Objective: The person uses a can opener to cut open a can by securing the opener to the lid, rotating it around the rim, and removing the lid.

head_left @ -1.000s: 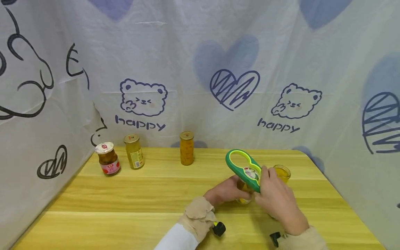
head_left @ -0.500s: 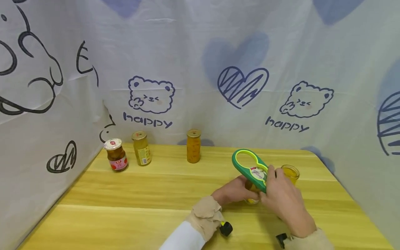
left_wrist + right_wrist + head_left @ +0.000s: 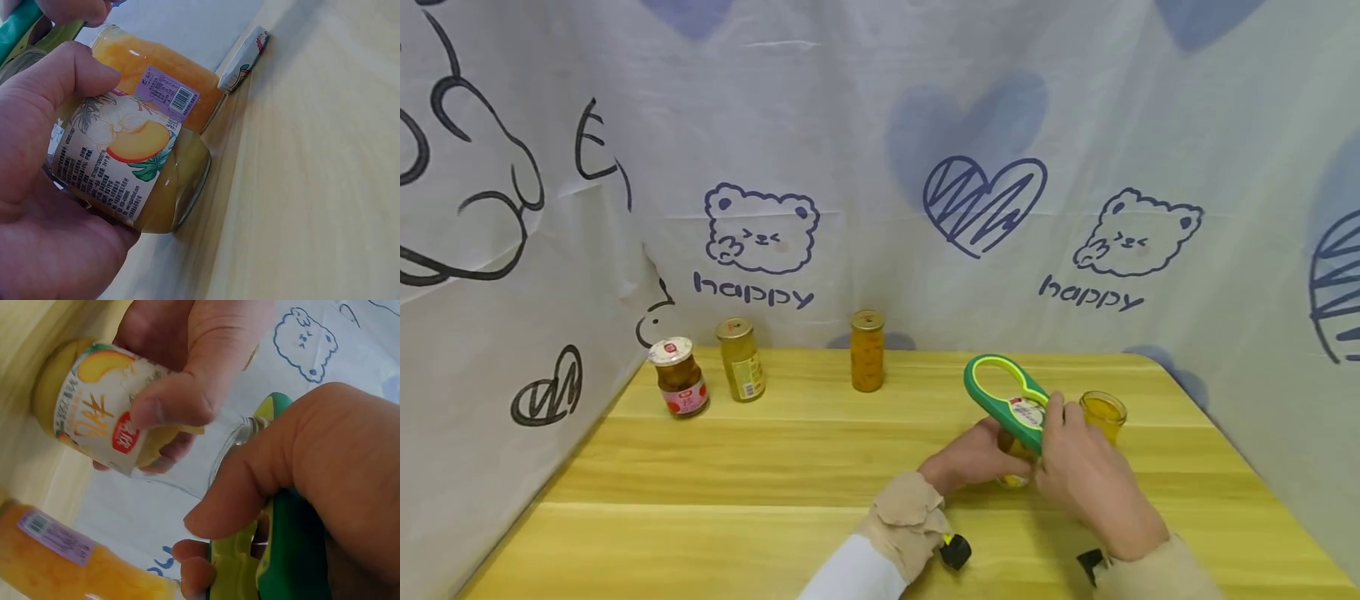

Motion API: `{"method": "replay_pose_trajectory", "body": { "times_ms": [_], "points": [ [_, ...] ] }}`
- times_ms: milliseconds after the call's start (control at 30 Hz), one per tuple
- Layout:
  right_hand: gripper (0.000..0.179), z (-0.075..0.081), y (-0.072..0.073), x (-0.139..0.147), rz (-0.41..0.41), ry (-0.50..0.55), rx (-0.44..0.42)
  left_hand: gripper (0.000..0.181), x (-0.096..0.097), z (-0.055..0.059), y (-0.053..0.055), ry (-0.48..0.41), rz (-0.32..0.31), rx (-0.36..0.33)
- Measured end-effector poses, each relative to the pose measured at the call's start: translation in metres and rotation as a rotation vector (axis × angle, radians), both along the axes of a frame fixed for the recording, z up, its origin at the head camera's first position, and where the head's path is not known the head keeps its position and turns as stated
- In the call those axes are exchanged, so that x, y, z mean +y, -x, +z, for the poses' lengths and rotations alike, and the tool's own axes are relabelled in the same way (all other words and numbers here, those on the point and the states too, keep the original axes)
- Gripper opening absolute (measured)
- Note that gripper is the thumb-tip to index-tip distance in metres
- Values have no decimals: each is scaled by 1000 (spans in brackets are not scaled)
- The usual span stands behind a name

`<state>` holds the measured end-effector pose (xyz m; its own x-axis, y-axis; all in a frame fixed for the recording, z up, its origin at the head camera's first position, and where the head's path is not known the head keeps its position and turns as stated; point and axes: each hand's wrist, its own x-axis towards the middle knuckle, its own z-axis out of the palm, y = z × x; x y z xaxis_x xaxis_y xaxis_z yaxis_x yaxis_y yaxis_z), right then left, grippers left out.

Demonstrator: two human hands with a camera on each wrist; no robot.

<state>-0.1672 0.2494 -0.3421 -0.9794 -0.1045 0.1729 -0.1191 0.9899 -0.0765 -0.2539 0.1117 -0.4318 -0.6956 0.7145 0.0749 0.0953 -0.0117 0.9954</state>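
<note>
My left hand (image 3: 976, 457) grips a glass jar of peach pieces (image 3: 119, 156), its fingers and thumb wrapped round the label. The jar stands on the table, partly hidden by both hands in the head view. My right hand (image 3: 1086, 467) holds a green jar opener (image 3: 1000, 400) with a yellow-green inner edge. The opener lies across the jar's top, its large ring pointing away to the left. In the right wrist view my right thumb lies beside the jar's neck. The lid area is mostly covered by the opener and hand.
Just right of my hands stands a jar of orange fruit (image 3: 1105, 412) without a lid. A flat white printed thing (image 3: 244, 59) lies near it. Along the back stand a red-labelled jar (image 3: 681, 383), a yellowish jar (image 3: 742, 362) and a tall orange jar (image 3: 867, 354). A printed curtain (image 3: 865, 150) hangs behind.
The head view has shifted, so everything sits farther right in it. Both hands keep their holds on the jar and the opener, with little visible movement between them.
</note>
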Motion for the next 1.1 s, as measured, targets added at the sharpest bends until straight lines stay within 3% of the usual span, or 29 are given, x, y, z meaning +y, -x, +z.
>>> {"method": "replay_pose_trajectory", "body": {
  "times_ms": [167, 367, 567, 800, 1100],
  "points": [
    [63, 9, 2, -1, -19, -50, -25, 62, 2, 0, 0, 5, -6, 9],
    [69, 15, 4, -3, -2, -94, -33, 62, 3, 3, 1, 14, -3, 33],
    [76, 17, 5, -4, 17, -110, -69, 66, 3, 0, 2, 17, 10, 25],
    [64, 20, 5, -8, 32, -112, -89, 66, 1, -2, 3, 9, -2, 36],
    [63, 21, 5, -10, 29, -151, -80, 70, 3, -2, 1, 38, 43, 36]
  ]
}}
